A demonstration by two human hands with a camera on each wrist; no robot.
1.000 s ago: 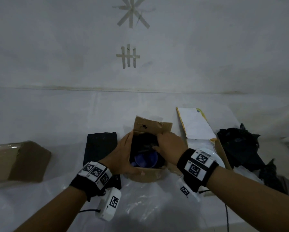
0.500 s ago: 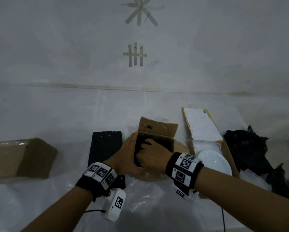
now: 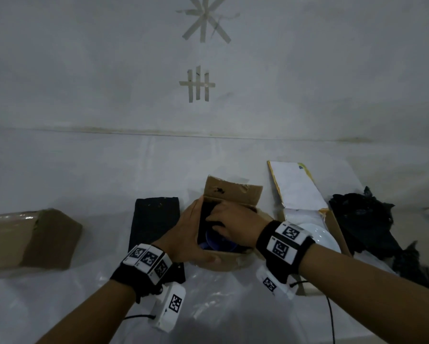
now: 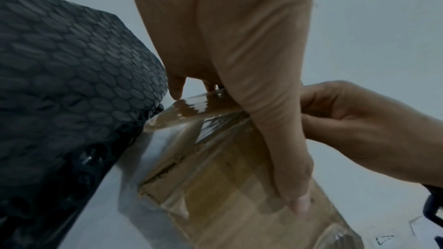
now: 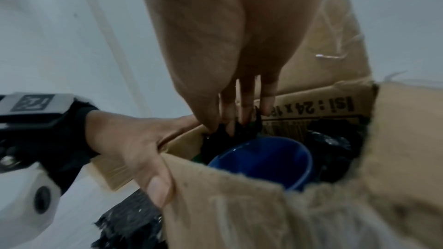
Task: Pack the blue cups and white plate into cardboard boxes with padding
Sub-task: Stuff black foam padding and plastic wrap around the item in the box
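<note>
A small open cardboard box [image 3: 229, 259] stands at the table's centre with a blue cup [image 3: 214, 242] inside it. My left hand [image 3: 196, 234] grips the box's left wall, its thumb lying on the near wall [image 4: 278, 149]. Reaching into the box, my right hand [image 3: 217, 220] pinches black padding [image 5: 227, 135] at the wall beside the cup [image 5: 263, 160]. More black padding [image 5: 333, 150] lies round the cup's far side. The white plate [image 3: 324, 238] sits in a second open box [image 3: 335, 227] to the right.
A flat sheet of black bubble wrap [image 3: 156, 219] lies just left of the box. A crumpled black heap [image 3: 362, 219] lies at the far right. A taped brown carton [image 3: 29, 239] stands at the far left. Clear plastic sheeting [image 3: 216, 301] covers the near table.
My right hand moved from the box's right side down into it, covering the cup, and now works at the left inner wall with the cup's rim showing again. My left hand kept its grip.
</note>
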